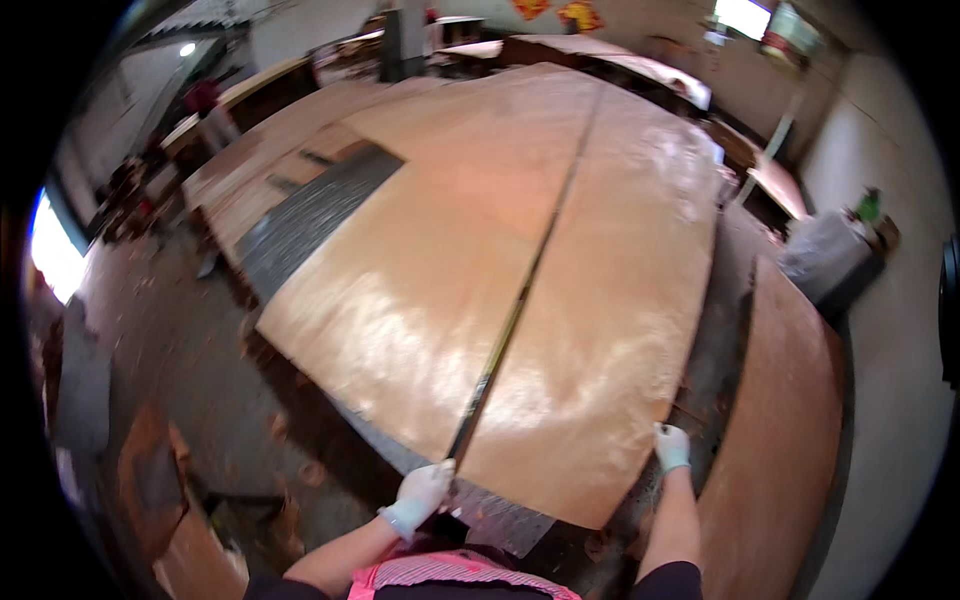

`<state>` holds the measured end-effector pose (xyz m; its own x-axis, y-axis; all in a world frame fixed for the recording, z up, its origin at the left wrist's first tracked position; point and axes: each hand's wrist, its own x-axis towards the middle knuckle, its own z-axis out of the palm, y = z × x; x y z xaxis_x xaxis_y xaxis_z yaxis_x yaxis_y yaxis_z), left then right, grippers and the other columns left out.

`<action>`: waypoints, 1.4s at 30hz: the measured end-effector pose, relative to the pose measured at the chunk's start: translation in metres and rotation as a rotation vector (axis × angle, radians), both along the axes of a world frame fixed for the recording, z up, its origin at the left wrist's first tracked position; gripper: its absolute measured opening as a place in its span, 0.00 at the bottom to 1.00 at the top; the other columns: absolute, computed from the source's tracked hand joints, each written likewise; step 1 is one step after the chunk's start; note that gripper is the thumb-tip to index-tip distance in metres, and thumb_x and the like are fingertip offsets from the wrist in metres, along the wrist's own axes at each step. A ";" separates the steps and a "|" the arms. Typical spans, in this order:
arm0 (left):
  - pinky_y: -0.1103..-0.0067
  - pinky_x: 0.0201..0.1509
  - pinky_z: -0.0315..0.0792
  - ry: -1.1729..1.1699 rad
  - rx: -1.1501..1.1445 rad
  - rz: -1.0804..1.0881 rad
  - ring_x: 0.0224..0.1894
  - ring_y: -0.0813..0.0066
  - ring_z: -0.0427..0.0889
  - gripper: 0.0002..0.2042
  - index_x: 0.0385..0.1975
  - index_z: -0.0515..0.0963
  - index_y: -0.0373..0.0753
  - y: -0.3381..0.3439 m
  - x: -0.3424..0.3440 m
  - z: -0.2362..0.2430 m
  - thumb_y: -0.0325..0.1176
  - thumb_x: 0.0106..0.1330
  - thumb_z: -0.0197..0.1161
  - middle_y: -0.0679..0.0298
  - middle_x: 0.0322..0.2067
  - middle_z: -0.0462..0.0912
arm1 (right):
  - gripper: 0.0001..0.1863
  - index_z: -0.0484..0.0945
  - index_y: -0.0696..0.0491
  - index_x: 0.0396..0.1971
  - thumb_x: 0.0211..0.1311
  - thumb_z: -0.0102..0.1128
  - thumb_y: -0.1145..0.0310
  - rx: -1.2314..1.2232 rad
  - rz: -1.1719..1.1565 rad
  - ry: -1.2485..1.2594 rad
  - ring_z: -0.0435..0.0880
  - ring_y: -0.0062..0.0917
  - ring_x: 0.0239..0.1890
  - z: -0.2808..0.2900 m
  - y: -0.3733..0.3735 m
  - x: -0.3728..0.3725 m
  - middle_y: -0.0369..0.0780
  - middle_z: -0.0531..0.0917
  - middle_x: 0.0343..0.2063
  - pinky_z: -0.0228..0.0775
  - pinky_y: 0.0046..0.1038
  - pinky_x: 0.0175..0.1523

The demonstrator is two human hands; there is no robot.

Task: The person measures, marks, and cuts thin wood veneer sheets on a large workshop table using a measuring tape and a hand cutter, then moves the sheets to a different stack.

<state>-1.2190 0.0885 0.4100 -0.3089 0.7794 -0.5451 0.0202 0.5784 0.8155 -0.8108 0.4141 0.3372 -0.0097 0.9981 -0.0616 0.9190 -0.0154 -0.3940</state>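
Note:
Two thin tan wood veneer sheets lie side by side on a large low stack: a left sheet (400,330) and a right sheet (590,360). Between them runs a long narrow strip (515,305), dark at its near end and yellowish farther up. My left hand (425,492), in a white glove, is closed at the strip's near end, beside the sheets' front edge. My right hand (672,447), also gloved, pinches the right sheet's right edge near its front corner. The fingertips of both hands are partly hidden.
A dark grey sheet (320,215) shows at the stack's left. On the right leans a long brown board (785,420) near the wall. A plastic-covered bundle (825,250) stands behind it. Wood scraps litter the floor (190,330). Someone (210,110) stands at the far left.

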 end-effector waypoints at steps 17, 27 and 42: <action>0.56 0.62 0.61 1.022 0.252 -0.135 0.58 0.51 0.68 0.27 0.60 0.68 0.37 0.016 0.041 0.000 0.34 0.59 0.59 0.49 0.52 0.72 | 0.21 0.81 0.62 0.39 0.60 0.54 0.58 0.061 0.060 -0.017 0.82 0.47 0.43 0.053 -0.026 -0.012 0.55 0.82 0.36 0.73 0.39 0.49; 0.51 0.68 0.46 1.164 0.328 -0.296 0.61 0.48 0.62 0.29 0.52 0.73 0.35 0.088 0.156 -0.001 0.49 0.54 0.62 0.51 0.54 0.70 | 0.13 0.81 0.55 0.40 0.64 0.53 0.63 0.084 -0.225 0.798 0.79 0.26 0.14 0.056 0.189 0.006 0.39 0.82 0.21 0.70 0.30 0.21; 0.59 0.69 0.54 1.472 -0.103 -0.051 0.57 0.59 0.73 0.28 0.57 0.71 0.35 0.119 0.207 0.021 0.45 0.60 0.60 0.54 0.51 0.78 | 0.17 0.72 0.57 0.46 0.68 0.54 0.59 0.120 -0.046 1.328 0.81 0.25 0.17 0.324 0.439 -0.027 0.41 0.82 0.26 0.64 0.22 0.14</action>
